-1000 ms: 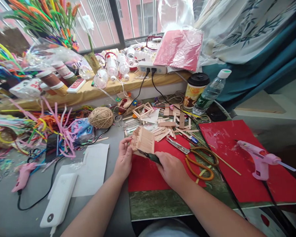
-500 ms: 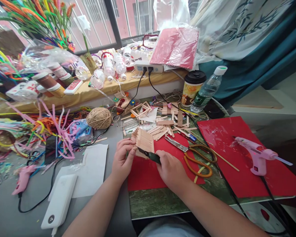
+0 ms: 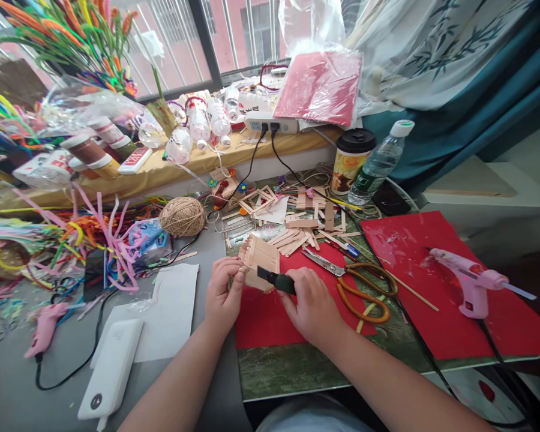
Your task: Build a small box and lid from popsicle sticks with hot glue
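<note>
My left hand (image 3: 225, 289) is closed on the left edge of a small structure built of wooden craft sticks (image 3: 266, 253), tilted above red paper (image 3: 270, 324). In my right hand (image 3: 311, 303) is a knife (image 3: 284, 283) with a dark green handle and a dark, flat blade. The blade lies across the lower part of the stick structure; whether it touches the wood I cannot tell. Just right of my right hand, scissors (image 3: 339, 270) with brown handles lie partly open. Behind the structure is a pile of loose craft sticks (image 3: 292, 241).
A pink glue gun (image 3: 470, 282) rests on red paper at the right, its cord running down. A water bottle (image 3: 380, 165) and a lidded cup (image 3: 351, 162) stand at the back. To the left are a twine ball (image 3: 182, 216), a white power bank (image 3: 111, 367) and another glue gun (image 3: 47, 327).
The knife has turned in my right hand, so that its blade now shows broad and flat over the stick structure. My left hand keeps its hold in nearly the same place.
</note>
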Demonstrator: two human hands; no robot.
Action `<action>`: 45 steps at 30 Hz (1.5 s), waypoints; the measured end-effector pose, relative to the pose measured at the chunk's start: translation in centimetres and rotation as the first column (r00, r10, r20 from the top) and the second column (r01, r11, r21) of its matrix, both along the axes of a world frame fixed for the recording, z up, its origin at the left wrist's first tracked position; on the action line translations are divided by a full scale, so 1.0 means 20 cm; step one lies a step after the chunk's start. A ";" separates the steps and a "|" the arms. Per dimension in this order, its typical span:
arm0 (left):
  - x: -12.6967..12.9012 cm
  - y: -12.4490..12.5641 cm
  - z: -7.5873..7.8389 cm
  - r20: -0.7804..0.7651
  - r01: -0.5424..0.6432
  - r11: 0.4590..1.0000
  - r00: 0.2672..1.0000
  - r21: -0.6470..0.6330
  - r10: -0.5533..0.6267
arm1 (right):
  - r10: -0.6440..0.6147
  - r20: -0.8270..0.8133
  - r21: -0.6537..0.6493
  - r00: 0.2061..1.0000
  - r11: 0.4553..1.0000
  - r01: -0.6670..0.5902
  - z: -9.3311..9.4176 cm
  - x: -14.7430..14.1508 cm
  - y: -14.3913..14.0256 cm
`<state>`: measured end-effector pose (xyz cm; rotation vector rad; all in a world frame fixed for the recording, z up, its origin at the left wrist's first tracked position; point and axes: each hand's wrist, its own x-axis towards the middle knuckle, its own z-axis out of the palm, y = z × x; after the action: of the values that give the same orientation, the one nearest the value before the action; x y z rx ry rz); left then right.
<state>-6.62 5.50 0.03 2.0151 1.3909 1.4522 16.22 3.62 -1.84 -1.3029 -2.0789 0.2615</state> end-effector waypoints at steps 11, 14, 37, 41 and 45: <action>-0.03 0.00 0.00 -0.083 -0.003 1.000 0.997 0.002 0.003 | 0.049 -0.330 -0.209 0.943 0.970 -0.124 0.08 0.09 0.04; -0.09 0.02 0.02 -0.309 0.078 0.995 0.949 0.066 -0.054 | 0.011 -0.336 -0.288 0.942 0.951 -0.114 0.12 0.15 0.04; -0.16 0.04 0.04 -0.248 0.229 0.970 0.938 -0.084 -0.243 | 0.256 0.069 -0.282 0.964 0.932 -0.227 0.20 0.20 0.00; -0.16 0.04 0.05 -0.267 0.219 0.973 0.935 -0.078 -0.232 | 0.261 0.071 -0.275 0.963 0.933 -0.233 0.20 0.20 0.00; -0.16 0.04 0.04 -0.272 0.201 0.975 0.937 -0.091 -0.219 | 0.265 0.073 -0.280 0.962 0.931 -0.235 0.20 0.20 0.00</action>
<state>-9.86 6.34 0.92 2.3168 1.2547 1.0525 20.29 3.60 2.13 -1.2237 -2.3700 0.6167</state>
